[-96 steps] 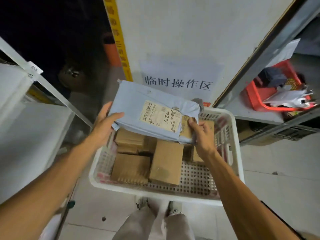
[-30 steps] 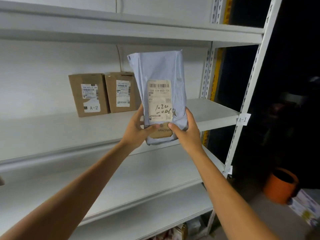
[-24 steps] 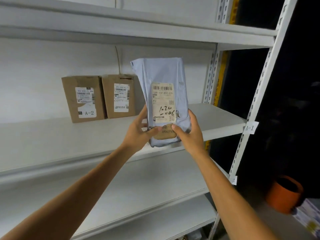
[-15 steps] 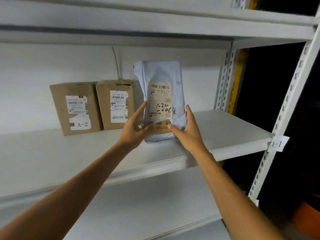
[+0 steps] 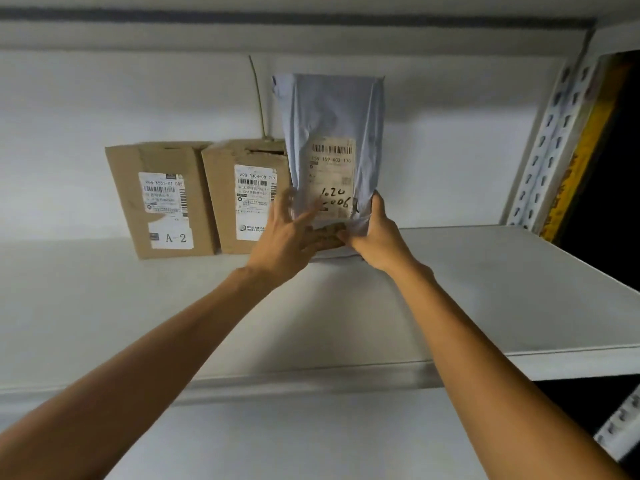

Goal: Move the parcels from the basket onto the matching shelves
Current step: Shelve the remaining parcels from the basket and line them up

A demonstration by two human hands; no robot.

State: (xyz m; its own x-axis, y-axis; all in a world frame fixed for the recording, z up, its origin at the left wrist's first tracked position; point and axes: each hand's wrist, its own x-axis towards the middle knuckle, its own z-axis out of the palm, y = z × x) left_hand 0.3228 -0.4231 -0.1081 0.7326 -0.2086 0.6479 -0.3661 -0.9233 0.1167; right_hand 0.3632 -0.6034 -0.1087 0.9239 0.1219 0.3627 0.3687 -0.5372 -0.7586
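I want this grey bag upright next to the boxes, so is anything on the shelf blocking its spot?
Nothing visible blocks it. The grey bag already stands on the shelf at the back wall, its left edge right beside the right-hand box. The right hand grips its lower edge; the left hand touches its front.

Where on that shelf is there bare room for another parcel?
Bare shelf lies between the grey mailer and the slotted post, left of the A-2 box, and along the front. Crowded at the back: second box, mailer, left hand, right hand.
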